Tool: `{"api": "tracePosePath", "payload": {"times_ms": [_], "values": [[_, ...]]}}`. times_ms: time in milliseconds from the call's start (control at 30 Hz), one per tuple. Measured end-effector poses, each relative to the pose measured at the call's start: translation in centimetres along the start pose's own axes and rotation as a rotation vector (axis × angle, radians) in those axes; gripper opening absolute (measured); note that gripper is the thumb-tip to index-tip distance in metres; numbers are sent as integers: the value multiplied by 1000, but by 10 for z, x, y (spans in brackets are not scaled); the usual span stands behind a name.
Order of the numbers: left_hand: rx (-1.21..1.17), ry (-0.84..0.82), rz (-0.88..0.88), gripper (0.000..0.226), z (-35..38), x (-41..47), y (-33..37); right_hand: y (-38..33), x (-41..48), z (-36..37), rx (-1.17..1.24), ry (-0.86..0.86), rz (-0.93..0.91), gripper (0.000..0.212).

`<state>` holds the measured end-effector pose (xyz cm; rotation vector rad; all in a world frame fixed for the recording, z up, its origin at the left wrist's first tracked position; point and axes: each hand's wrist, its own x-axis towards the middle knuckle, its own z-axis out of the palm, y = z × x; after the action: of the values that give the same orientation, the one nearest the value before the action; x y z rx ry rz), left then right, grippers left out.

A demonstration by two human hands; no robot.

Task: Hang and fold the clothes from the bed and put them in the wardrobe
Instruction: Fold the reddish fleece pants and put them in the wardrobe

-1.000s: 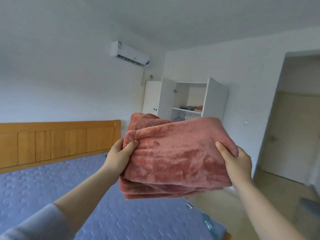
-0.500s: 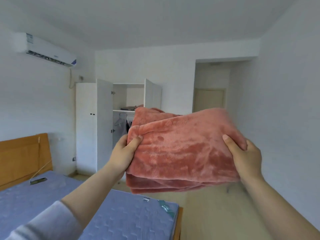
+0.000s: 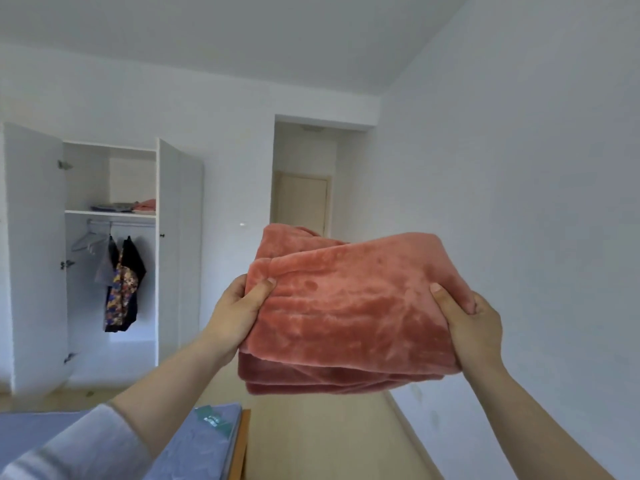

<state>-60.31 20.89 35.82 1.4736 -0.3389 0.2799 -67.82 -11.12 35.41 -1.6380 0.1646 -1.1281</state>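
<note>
Closed tan door (image 3: 302, 205) down hallway

Soft, even daylight fills the room, cool and bluish on the white walls (image 3: 519, 168) and ceiling (image 3: 242, 46); its source lies outside the view. No glare shows. Shadows are faint: a dim patch inside the open wardrobe (image 3: 110, 237) and a darker band beneath the folded pink blanket (image 3: 349, 306), whose plush top catches a mild sheen. The far doorway (image 3: 304, 188) sits dimmer than the room. Wide-angle distortion bends the wall lines and stretches the forearms toward the lower corners. Detail is soft throughout, with smeared texture on the sleeve (image 3: 79, 448) at lower left.
</note>
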Motion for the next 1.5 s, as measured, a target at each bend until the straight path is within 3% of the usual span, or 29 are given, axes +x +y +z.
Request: {"api": "tracePosePath", "payload": {"times_ms": [167,333,600,1133,1500], "values": [[-18,-40,3,47,74,21,-12,29,47,-43,-22,34,4,34],[-44,-31,19,32,137,46,-24,55,99,-70,-30,44,8,33],[-59,-19,11,33,185,97,-44,97,157,-66,-12,25,15,30],[-80,14,8,30,176,292,-124,182,284,94,-20,-16,-6,29],[-24,86,10,28,192,427,-198,282,391,201,37,-80,3,33]]}}
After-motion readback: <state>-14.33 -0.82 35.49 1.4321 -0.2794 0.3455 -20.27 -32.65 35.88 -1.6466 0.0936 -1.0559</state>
